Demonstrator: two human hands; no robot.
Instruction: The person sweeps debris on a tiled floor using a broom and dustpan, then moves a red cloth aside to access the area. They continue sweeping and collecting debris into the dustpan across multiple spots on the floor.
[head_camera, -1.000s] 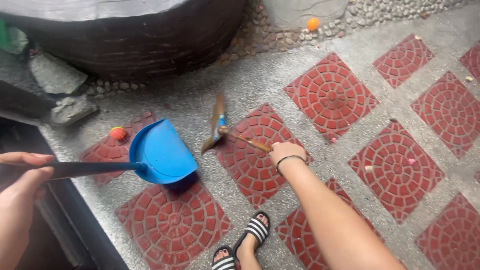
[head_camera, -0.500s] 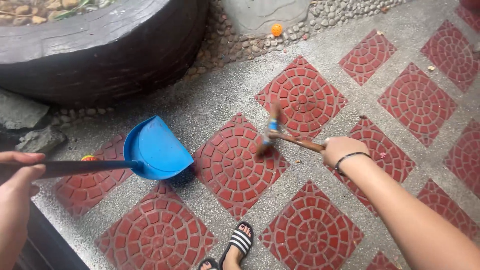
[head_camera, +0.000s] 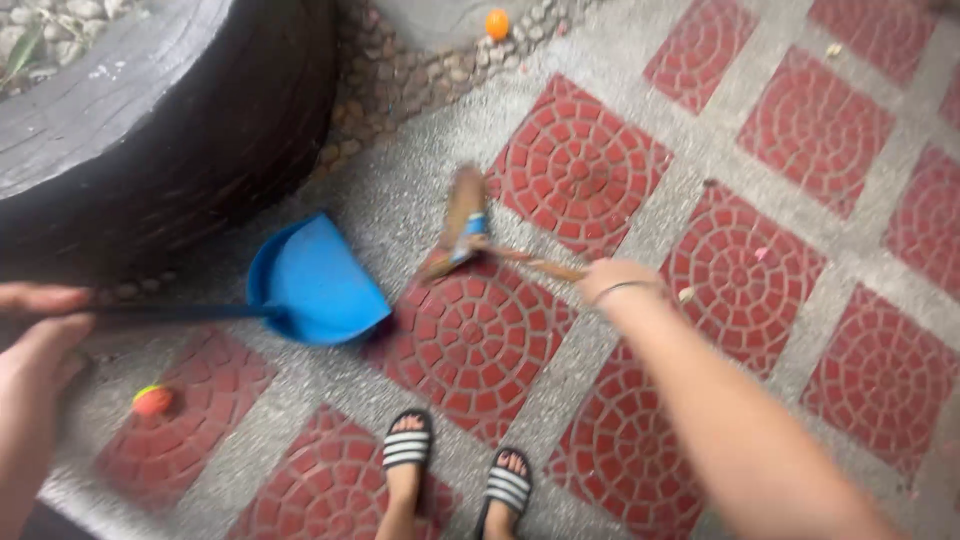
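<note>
My left hand (head_camera: 35, 340) grips the long dark handle of a blue dustpan (head_camera: 310, 280), whose pan rests on the paved floor with its mouth facing right. My right hand (head_camera: 615, 280), a thin band on the wrist, holds the wooden stick of a small broom (head_camera: 462, 225). The broom's brown bristle head, bound with a blue band, is blurred just right of the dustpan's mouth. My feet in black-and-white striped sandals (head_camera: 405, 445) stand below the dustpan.
The floor is grey pebbled concrete with red patterned tiles (head_camera: 575, 160). A large dark round planter (head_camera: 140, 150) fills the upper left, edged by small stones. An orange ball (head_camera: 497, 22) lies at the top, another small ball (head_camera: 151, 399) at lower left. Small bits of litter (head_camera: 686, 294) lie on the tiles.
The broom head has swung left toward the dustpan's mouth. The view has shifted, so the planter looms larger and both feet show. The dustpan stays on the floor.
</note>
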